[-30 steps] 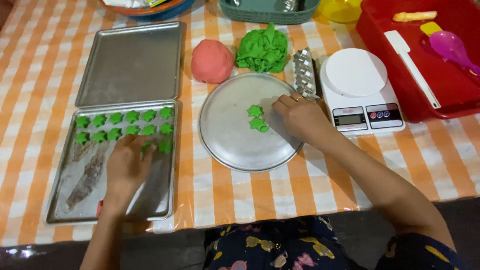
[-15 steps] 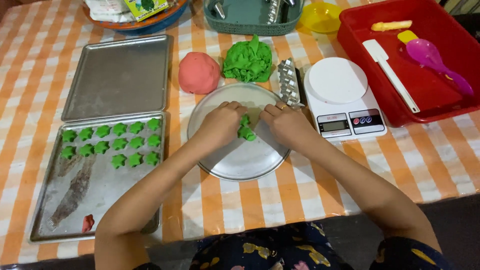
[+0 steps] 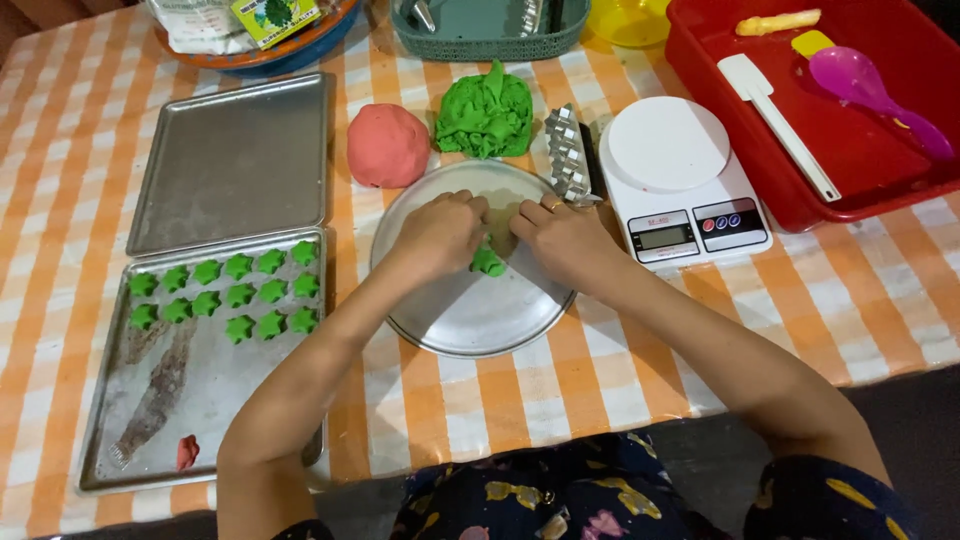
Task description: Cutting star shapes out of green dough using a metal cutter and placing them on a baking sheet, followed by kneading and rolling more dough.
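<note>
Both grips, left hand (image 3: 438, 235) and right hand (image 3: 562, 238), pinch green dough (image 3: 488, 262) mid-round pan (image 3: 455, 320), rim clear.

Green star-shaped dough pieces (image 3: 225, 295) on lower tray – thirteen. Rectangular metal trays (image 3: 232, 160) – two. Round metal plate (image 3: 470, 305) – one. Dough lumps – two: one pink (image 3: 388, 145), one green (image 3: 486, 112). White kitchen scale (image 3: 680, 180) – one. Red bin (image 3: 860, 150) – one.
</note>
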